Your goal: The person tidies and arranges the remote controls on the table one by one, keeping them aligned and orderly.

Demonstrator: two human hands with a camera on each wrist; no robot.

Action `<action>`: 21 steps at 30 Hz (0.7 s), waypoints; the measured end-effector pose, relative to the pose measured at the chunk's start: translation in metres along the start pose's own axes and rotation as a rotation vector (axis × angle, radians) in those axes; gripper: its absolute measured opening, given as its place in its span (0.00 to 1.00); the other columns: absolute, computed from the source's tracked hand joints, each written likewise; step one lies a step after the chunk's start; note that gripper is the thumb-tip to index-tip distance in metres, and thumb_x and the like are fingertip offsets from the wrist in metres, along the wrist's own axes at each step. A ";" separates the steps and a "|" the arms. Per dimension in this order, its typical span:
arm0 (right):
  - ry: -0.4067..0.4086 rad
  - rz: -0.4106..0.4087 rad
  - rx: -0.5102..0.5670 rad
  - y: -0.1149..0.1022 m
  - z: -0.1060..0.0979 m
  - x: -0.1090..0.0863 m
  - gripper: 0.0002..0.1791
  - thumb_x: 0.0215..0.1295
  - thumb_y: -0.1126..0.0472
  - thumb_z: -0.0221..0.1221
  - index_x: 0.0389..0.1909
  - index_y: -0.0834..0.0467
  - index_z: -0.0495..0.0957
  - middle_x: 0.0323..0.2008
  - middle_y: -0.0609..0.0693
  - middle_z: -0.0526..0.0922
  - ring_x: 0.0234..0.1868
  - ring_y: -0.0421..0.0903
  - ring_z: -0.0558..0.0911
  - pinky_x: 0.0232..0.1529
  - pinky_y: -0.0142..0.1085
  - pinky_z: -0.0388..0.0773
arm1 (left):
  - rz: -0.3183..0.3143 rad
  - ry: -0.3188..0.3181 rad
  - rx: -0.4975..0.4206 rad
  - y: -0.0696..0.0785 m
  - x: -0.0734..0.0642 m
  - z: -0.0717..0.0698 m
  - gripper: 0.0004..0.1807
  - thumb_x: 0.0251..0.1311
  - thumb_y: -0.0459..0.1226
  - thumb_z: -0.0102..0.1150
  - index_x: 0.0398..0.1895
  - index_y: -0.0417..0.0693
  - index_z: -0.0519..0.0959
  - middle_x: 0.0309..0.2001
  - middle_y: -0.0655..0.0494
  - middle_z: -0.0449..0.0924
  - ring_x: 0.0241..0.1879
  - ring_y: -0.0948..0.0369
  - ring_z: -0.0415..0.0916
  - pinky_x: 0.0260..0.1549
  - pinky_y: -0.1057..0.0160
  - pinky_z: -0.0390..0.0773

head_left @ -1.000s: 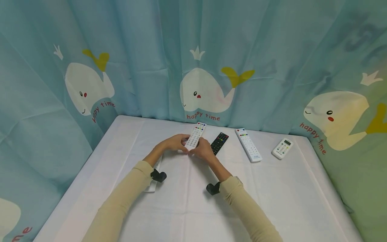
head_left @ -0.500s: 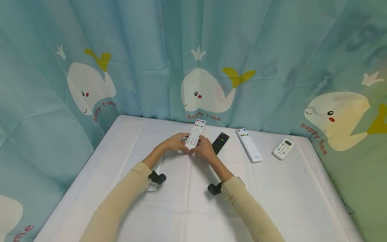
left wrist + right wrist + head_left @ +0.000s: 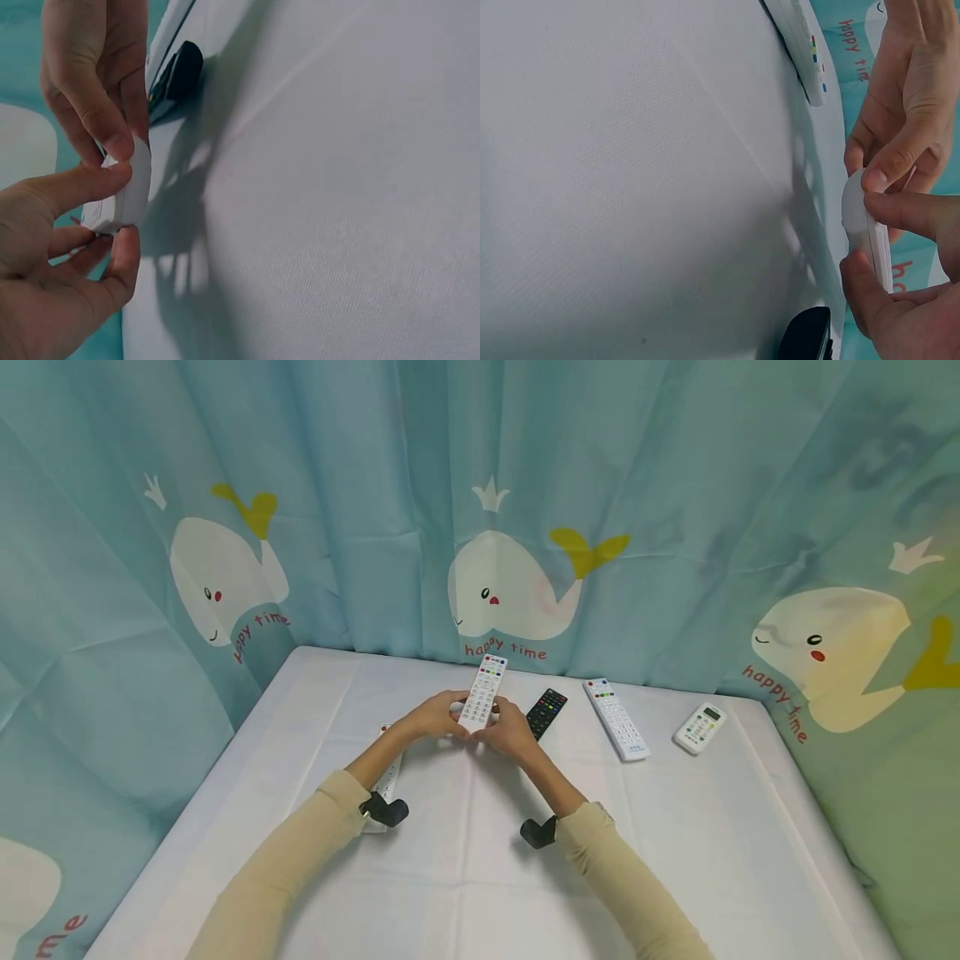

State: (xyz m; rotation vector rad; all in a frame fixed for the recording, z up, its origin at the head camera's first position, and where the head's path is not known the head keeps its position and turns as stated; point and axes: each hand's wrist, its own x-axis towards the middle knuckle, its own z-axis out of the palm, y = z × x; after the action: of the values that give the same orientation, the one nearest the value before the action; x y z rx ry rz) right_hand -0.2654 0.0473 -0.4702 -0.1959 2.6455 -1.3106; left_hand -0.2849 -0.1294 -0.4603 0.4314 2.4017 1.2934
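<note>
A white remote control (image 3: 483, 692) with rows of buttons, a few of them coloured, is held between both hands above the back of the table, its far end raised. The left hand (image 3: 432, 714) grips its left side and the right hand (image 3: 510, 729) its right side, thumbs near each other at the near end. In the left wrist view the rounded white end of the remote (image 3: 136, 187) shows between thumbs and fingers. From the right wrist view, both thumbs press at that end, and fingers of the right hand (image 3: 907, 277) curl under the remote's side.
To the right lie a black remote (image 3: 547, 712), a long white remote (image 3: 617, 720) and a small white remote with a display (image 3: 701, 728). Another white remote (image 3: 387, 781) lies partly under the left forearm. A whale-print curtain (image 3: 375, 568) borders the white-covered table (image 3: 465, 893).
The held remote's far end has tipped up slightly while both hands keep their grip. The left forearm has shifted a little left, showing more of the remote beneath it.
</note>
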 end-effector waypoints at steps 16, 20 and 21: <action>-0.031 0.005 0.045 -0.006 0.000 -0.014 0.44 0.54 0.70 0.72 0.71 0.68 0.61 0.59 0.63 0.74 0.51 0.54 0.79 0.49 0.41 0.78 | -0.058 0.044 -0.055 0.007 -0.021 0.005 0.46 0.52 0.22 0.69 0.75 0.36 0.59 0.68 0.37 0.64 0.48 0.51 0.79 0.46 0.60 0.78; -0.040 0.001 0.092 -0.008 0.001 -0.019 0.45 0.54 0.72 0.71 0.72 0.68 0.61 0.58 0.63 0.73 0.51 0.54 0.80 0.48 0.40 0.79 | -0.041 0.054 -0.073 0.007 -0.028 0.006 0.46 0.52 0.23 0.70 0.75 0.36 0.60 0.69 0.37 0.63 0.52 0.48 0.78 0.48 0.59 0.79; -0.044 -0.002 0.104 -0.009 0.001 -0.020 0.45 0.53 0.72 0.71 0.72 0.68 0.61 0.58 0.63 0.73 0.51 0.55 0.81 0.47 0.40 0.79 | -0.041 0.057 -0.079 0.006 -0.029 0.006 0.46 0.52 0.23 0.70 0.75 0.37 0.60 0.69 0.37 0.63 0.53 0.48 0.78 0.48 0.59 0.79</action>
State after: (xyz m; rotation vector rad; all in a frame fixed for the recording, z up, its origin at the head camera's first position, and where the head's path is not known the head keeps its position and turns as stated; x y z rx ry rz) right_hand -0.2453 0.0455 -0.4615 -0.2108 2.5338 -1.4227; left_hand -0.2555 -0.1345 -0.4531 0.3258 2.3836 1.3948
